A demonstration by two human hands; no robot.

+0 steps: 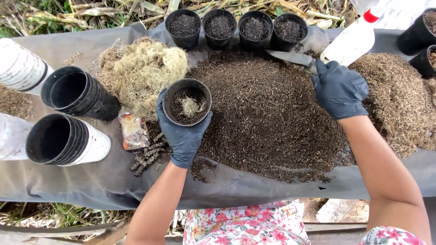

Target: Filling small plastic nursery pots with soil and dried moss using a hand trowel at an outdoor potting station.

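Note:
My left hand (181, 136), in a dark glove, holds a small black pot (187, 102) from below; the pot has dark soil and a tuft of pale moss inside. My right hand (339, 88), also gloved, grips a metal trowel (290, 58) whose blade points left over the big heap of dark soil (268, 113). A pile of pale dry moss (141, 70) lies just left of the pot. Behind the heap stand several small black pots (236, 28) filled with soil in a row.
Two stacks of empty pots (77, 93) (63, 140) lie on their sides at left. A white spray bottle (352, 38) rests behind my right hand. A brown husk pile (399, 97) is at right. A small packet (134, 131) lies on the grey sheet (91, 181).

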